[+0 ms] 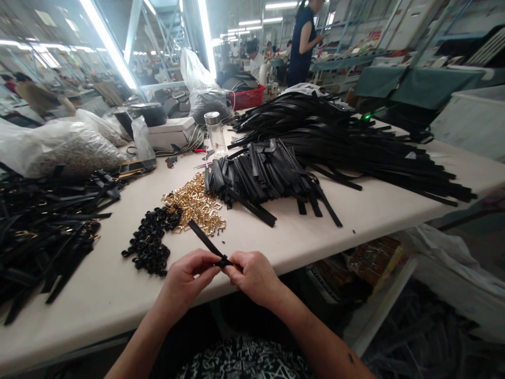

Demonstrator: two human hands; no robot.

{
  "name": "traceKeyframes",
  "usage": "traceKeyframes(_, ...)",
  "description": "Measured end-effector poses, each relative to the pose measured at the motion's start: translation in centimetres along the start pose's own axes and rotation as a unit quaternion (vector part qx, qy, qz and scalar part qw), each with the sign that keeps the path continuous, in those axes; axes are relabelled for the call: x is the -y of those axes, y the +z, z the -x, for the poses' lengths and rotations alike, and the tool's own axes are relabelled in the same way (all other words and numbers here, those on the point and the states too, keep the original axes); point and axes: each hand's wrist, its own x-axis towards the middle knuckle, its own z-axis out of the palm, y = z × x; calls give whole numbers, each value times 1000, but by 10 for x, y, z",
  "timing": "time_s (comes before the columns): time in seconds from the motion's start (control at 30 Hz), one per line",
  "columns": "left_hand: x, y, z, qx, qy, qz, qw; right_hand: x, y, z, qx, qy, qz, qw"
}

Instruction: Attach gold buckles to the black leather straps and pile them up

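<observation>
Both of my hands meet at the table's near edge around one black strap (204, 239). My left hand (185, 281) pinches the strap's near end, and my right hand (254, 276) grips the same end from the other side, where a small black loop sits on it. The strap slants up and away to the left over the table. Just beyond lie a heap of black loops (150, 245) and a heap of gold buckles (195, 205).
A pile of short black straps (260, 176) lies in the middle of the white table (374, 210), with long black straps (355, 142) behind. More straps cover the left side (43, 231). A clear jar (215, 132), plastic bags and a red basket stand farther back. A person stands beyond.
</observation>
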Motion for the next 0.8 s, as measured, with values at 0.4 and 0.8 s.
traceKeyframes(0.4,7,8,6,4,85,-113,990,-8,10,6,59,4,-164,985)
traceKeyframes(0.8,17,16,11,-28,42,-42,998,0,9,3,59,-19,-133,989)
